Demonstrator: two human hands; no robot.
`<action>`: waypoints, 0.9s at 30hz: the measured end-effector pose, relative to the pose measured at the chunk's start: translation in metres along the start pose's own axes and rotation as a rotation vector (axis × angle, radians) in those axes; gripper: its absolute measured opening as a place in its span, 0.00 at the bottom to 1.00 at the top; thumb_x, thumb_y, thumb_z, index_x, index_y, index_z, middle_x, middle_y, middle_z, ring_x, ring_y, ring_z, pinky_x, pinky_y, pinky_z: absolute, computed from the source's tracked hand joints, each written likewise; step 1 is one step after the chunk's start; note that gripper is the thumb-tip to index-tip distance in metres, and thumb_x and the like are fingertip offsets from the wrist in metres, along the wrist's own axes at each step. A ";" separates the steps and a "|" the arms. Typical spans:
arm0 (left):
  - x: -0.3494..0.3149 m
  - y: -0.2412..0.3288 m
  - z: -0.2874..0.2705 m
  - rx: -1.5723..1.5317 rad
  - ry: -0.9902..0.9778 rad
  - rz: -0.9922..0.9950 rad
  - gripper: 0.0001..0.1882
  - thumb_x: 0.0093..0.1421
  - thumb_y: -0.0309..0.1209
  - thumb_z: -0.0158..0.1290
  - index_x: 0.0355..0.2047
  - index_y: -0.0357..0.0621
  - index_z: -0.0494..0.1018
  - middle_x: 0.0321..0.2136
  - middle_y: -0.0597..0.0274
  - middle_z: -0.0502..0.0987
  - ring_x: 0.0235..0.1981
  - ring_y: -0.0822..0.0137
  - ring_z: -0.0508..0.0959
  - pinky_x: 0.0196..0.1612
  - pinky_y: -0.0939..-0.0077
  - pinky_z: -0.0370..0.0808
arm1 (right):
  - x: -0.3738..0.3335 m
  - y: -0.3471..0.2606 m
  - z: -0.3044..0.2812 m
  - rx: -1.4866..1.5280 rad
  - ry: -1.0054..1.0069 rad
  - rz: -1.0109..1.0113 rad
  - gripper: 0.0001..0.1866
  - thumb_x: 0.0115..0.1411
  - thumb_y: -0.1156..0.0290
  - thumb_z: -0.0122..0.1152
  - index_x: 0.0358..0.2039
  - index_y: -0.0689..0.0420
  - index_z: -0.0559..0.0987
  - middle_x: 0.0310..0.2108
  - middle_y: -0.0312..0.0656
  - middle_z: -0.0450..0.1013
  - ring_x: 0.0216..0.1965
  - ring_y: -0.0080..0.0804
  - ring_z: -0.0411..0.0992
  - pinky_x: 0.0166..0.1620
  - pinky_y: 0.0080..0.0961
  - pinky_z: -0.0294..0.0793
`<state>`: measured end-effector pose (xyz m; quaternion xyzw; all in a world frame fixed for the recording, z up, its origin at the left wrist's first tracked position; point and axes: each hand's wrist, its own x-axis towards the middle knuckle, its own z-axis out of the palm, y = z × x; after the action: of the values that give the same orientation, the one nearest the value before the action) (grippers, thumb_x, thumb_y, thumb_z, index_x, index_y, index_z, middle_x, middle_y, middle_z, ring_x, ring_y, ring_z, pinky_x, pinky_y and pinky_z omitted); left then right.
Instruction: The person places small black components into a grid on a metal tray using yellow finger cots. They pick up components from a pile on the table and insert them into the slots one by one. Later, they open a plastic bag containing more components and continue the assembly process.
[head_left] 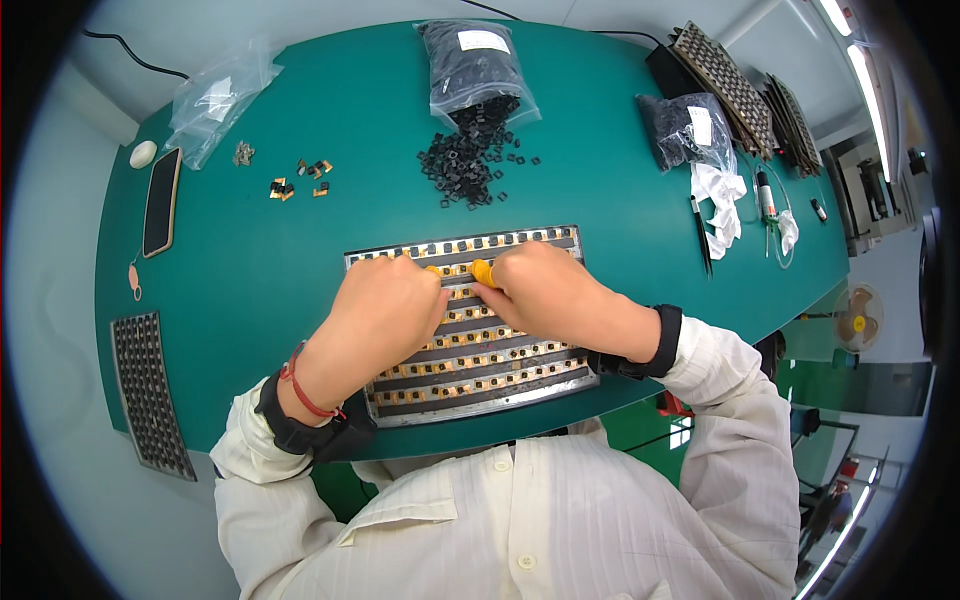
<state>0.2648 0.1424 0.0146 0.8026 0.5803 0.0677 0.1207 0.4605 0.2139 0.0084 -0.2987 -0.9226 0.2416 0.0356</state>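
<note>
I stand watching the tray (490, 402) lie flat on the green surface (330, 110), at its near edge, right under both hands. The left hand (390, 300) bends over its left part and the right hand (540, 290) over its upper right; their fingers, with yellow covers on two tips, come near each other above the upper rows, side by side but apart. On each hand, thumb and finger are drawn close, though I cannot tell whether they pinch a part. The tray's rows are filled with small black and gold parts, with dark strips between. Beyond it, an open clear bag (470, 68) spills a heap of black pieces (458, 165); a second bag (670, 140) of dark pieces lies to the right, beside propped-up trays (725, 85). A flattened clear bag (205, 125) lies far left, near a phone (162, 203). Loose parts (283, 189) sit in small clusters between. Tissue (722, 205) and black tweezers (701, 235) lie at right, and another filled tray (150, 395) at the left edge. The hands themselves cover some of the tray's upper rows.
</note>
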 end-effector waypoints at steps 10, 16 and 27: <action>0.034 -0.029 -0.010 -0.303 0.171 -0.167 0.15 0.52 0.31 0.64 0.35 0.32 0.79 0.35 0.48 0.80 0.38 0.50 0.79 0.39 0.62 0.76 | 0.012 0.004 -0.024 0.066 -0.033 -0.051 0.14 0.56 0.67 0.64 0.23 0.67 0.81 0.20 0.56 0.74 0.23 0.55 0.75 0.30 0.42 0.75; 0.064 -0.040 0.018 -0.391 0.302 -0.203 0.14 0.50 0.31 0.67 0.32 0.32 0.80 0.26 0.53 0.79 0.29 0.61 0.78 0.34 0.69 0.74 | 0.029 0.032 -0.063 0.081 0.043 0.159 0.12 0.54 0.70 0.67 0.34 0.66 0.83 0.26 0.55 0.79 0.26 0.46 0.79 0.32 0.33 0.77; 0.064 -0.033 0.015 -0.375 0.271 -0.197 0.10 0.51 0.30 0.64 0.26 0.34 0.78 0.26 0.48 0.80 0.29 0.49 0.81 0.32 0.60 0.78 | 0.056 0.058 -0.044 0.078 0.037 0.220 0.13 0.51 0.72 0.70 0.33 0.69 0.82 0.26 0.50 0.79 0.29 0.40 0.80 0.34 0.31 0.78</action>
<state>0.2582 0.2108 -0.0105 0.6894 0.6438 0.2691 0.1946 0.4552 0.3050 0.0154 -0.4009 -0.8733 0.2744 0.0375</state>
